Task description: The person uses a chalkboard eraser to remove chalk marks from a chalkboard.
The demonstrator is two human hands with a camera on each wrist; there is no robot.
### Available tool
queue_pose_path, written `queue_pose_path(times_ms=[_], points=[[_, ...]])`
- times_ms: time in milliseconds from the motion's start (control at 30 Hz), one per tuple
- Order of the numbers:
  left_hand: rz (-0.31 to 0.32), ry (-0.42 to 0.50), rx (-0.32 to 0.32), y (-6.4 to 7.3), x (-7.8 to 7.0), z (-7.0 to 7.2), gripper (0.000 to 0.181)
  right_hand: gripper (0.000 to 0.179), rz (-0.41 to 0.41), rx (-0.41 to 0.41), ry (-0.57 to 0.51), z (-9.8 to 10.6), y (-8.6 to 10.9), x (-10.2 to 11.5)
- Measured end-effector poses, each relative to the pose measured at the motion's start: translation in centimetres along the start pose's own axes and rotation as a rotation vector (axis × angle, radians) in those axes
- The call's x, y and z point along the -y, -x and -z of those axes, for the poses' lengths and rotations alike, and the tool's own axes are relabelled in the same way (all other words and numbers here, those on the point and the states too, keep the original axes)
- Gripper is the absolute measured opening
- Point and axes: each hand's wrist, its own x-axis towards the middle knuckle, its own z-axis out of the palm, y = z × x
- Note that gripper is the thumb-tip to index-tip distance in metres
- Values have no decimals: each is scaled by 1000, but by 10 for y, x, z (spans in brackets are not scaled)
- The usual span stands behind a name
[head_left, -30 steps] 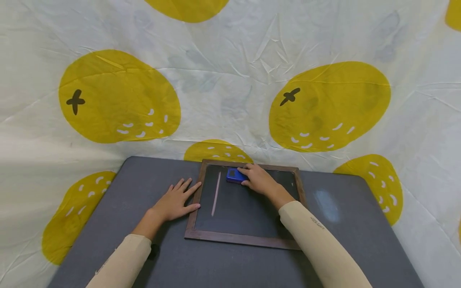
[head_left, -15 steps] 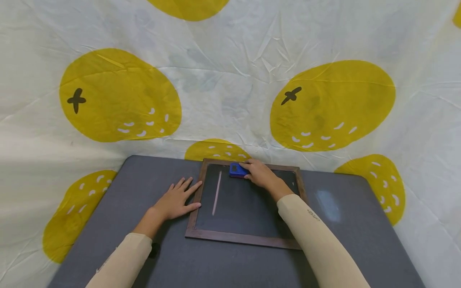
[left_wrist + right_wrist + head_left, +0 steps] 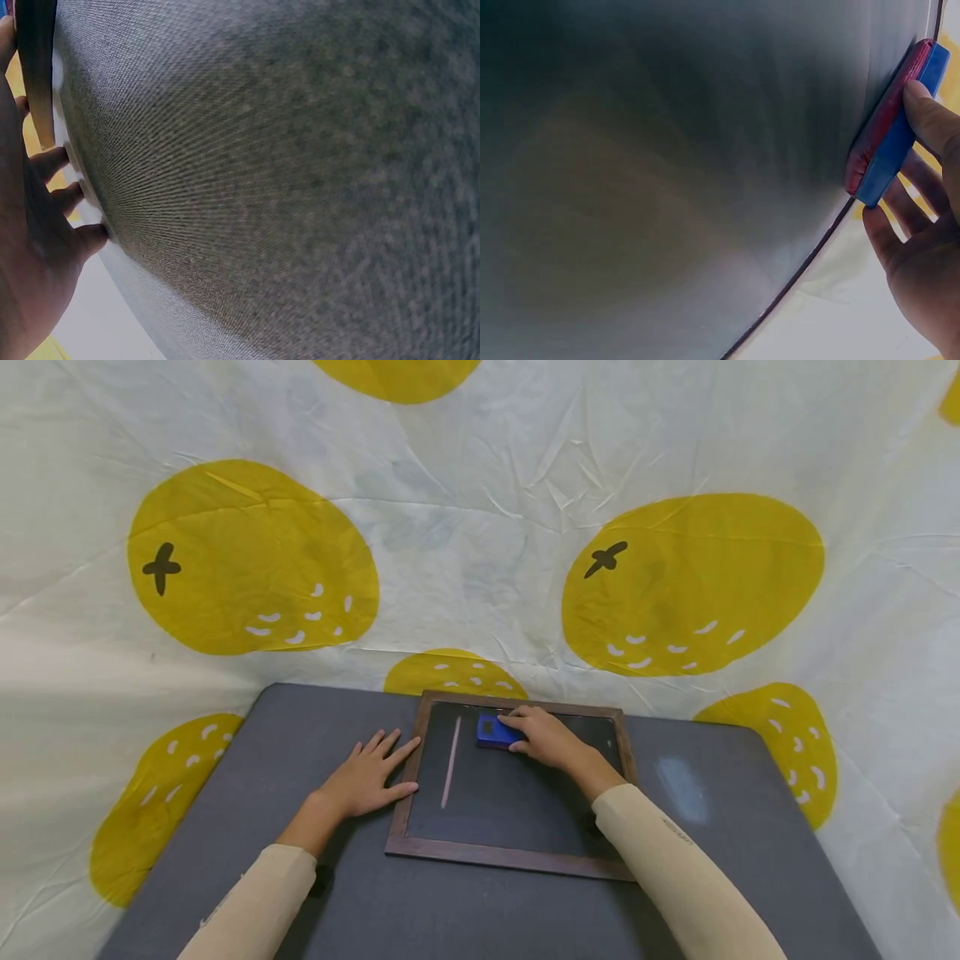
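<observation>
Blue eraser [image 3: 492,732] has slid nearer, pinched between right hand's [image 3: 549,739] fingers [image 3: 883,236].

Head view facing forward and down, wrist views close up, head and right sharing blue eraser [image 3: 489,733]

Evenly lit in the head view, with soft shadows on the flat dark-grey tabletop [image 3: 480,914] beside beige fabric sleeves [image 3: 251,902]. Dimmer in both wrist views: blurred across the black rectangular chalkboard [image 3: 667,172], bowed by lens distortion, bright on white, yellow-printed cloth [image 3: 840,307].
</observation>
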Motion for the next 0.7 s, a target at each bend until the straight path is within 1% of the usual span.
queue_pose_path(times_ms=[233,533,700], points=[[3,2,-1,1,-2,1,83,62,53,4,9,-7,23,9],[4,5,-4,1,-2,1,83,64,190,-12,20,-16,65,32],[5,4,-1,1,-2,2,83,64,242,-18,16,-20,87,45]])
